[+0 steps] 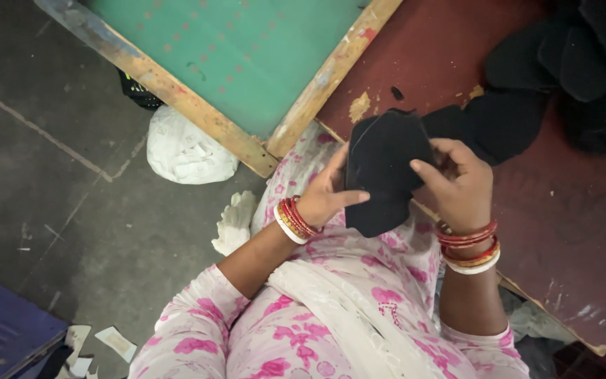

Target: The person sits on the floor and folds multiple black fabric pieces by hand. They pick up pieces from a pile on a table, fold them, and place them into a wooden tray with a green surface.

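We see the fingers of the left hand (327,196) and right hand (457,184) pinched on opposite edges of a black fabric piece (381,175), held above the lap beside the maroon table (569,210). We judge it light, soft and floppy, best gripped at its edges; more black fabric pieces (527,105) lie piled behind.

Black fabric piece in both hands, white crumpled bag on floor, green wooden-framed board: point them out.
black fabric piece (381,175), head view, middle of the cloth.
white crumpled bag (187,149), head view, its centre.
green wooden-framed board (247,49), head view, bare green surface.

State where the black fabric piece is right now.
In the head view, the black fabric piece is held between both hands, left hand and right hand, over the maroon table's edge.
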